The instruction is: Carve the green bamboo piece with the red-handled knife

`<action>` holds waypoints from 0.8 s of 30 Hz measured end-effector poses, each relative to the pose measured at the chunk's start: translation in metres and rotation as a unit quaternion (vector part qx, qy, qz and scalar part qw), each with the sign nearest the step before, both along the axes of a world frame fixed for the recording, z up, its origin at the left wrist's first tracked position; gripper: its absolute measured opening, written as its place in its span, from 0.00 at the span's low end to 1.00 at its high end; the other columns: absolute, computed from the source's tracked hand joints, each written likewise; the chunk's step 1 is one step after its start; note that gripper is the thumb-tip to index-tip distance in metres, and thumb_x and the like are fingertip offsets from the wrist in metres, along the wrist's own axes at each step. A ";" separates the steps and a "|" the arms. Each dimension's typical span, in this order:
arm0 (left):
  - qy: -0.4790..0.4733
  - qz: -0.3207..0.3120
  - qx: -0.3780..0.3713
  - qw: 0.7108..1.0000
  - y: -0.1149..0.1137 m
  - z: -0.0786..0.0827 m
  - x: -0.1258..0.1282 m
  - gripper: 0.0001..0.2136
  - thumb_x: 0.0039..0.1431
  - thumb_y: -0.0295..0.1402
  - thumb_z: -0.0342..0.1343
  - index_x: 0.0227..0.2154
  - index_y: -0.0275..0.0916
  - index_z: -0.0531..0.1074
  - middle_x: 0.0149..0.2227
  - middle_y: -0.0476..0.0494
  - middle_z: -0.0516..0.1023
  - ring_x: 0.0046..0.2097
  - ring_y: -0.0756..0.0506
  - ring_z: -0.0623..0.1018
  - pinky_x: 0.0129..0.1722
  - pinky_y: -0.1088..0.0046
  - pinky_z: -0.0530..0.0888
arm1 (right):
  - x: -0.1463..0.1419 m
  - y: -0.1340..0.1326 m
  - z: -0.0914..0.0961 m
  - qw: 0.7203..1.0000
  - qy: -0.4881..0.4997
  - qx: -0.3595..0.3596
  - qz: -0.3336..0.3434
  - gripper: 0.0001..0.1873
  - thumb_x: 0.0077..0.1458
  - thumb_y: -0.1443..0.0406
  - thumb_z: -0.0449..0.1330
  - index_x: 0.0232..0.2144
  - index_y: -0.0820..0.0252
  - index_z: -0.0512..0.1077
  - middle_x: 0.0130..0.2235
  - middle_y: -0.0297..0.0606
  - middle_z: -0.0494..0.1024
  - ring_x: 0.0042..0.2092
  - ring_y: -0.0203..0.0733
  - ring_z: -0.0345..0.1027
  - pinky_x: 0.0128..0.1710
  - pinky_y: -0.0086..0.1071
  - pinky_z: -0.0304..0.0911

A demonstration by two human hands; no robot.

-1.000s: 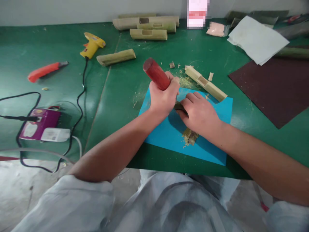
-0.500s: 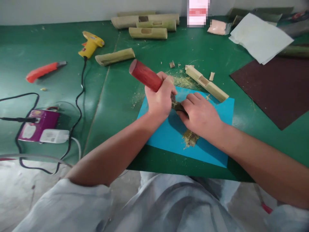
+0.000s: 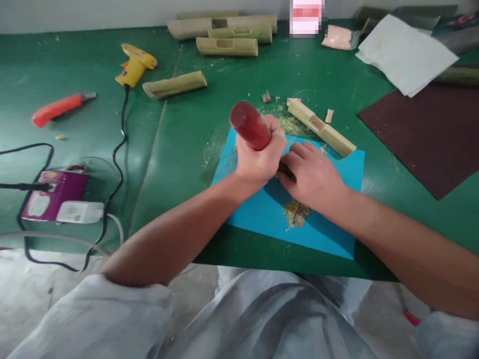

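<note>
My left hand is closed around a tool's thick, round red handle, whose butt end points up toward me. The tool's working end is hidden beneath my hands. Close by on the right, my right hand has its fingers curled over a narrow dark piece; I cannot tell whether it is part of the tool. Both hands are above a blue sheet. Below my right hand lies a small heap of shavings and a chip. Beyond it rests a notched bamboo tube.
On the green table are a yellow glue gun, a red-handled cutter, a purple box with cables and a bamboo tube. More tubes line the back. White paper overlaps a dark brown sheet.
My left hand has moved right, closer to my right hand. The red handle has swung right and now stands more upright toward me. My right hand has barely moved.
</note>
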State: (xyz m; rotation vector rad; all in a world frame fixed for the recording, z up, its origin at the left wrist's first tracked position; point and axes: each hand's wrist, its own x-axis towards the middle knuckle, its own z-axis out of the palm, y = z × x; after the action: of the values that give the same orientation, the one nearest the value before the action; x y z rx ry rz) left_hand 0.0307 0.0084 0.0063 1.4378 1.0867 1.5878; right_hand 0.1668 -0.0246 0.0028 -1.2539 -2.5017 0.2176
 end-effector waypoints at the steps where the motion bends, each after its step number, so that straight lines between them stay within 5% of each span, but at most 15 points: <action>1: -0.007 0.001 -0.002 1.000 0.001 -0.002 0.000 0.19 0.54 0.23 0.59 0.14 0.40 0.57 0.17 0.53 0.58 0.22 0.52 0.59 0.25 0.68 0.59 | 0.000 0.001 0.000 1.000 0.002 -0.006 0.001 0.10 0.66 0.64 0.55 0.36 0.62 0.74 0.38 0.46 0.74 0.41 0.50 0.63 0.41 0.42 0.56; 6: -0.095 0.005 -0.011 0.995 0.004 -0.010 -0.005 0.19 0.53 0.22 0.56 0.13 0.41 0.56 0.13 0.54 0.56 0.18 0.53 0.56 0.21 0.68 0.51 | 0.000 0.001 0.000 1.000 -0.005 -0.012 -0.002 0.09 0.64 0.64 0.56 0.36 0.62 0.74 0.39 0.47 0.75 0.43 0.51 0.63 0.41 0.41 0.56; 16: -0.019 0.003 -0.001 1.000 0.003 0.010 -0.012 0.19 0.59 0.30 0.58 0.13 0.42 0.63 0.16 0.52 0.64 0.22 0.51 0.63 0.26 0.67 0.63 | 0.002 -0.003 0.003 0.999 -0.046 0.005 -0.020 0.10 0.64 0.62 0.58 0.39 0.63 0.76 0.39 0.48 0.77 0.42 0.51 0.66 0.40 0.42 0.58; 24: 0.234 0.086 -0.026 0.968 0.016 0.038 -0.049 0.12 0.63 0.32 0.52 0.23 0.41 0.65 0.24 0.52 0.71 0.28 0.52 0.68 0.33 0.70 0.69 | 0.021 0.008 0.022 0.994 0.018 0.057 -0.091 0.13 0.66 0.58 0.58 0.43 0.61 0.76 0.45 0.49 0.77 0.49 0.56 0.70 0.47 0.47 0.65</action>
State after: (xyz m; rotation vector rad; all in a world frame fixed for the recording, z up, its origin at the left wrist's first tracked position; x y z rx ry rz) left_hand -0.0179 0.0245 0.0440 1.7734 1.5459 1.3492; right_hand 0.1880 -0.0165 0.0249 -1.4060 -2.3178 0.0521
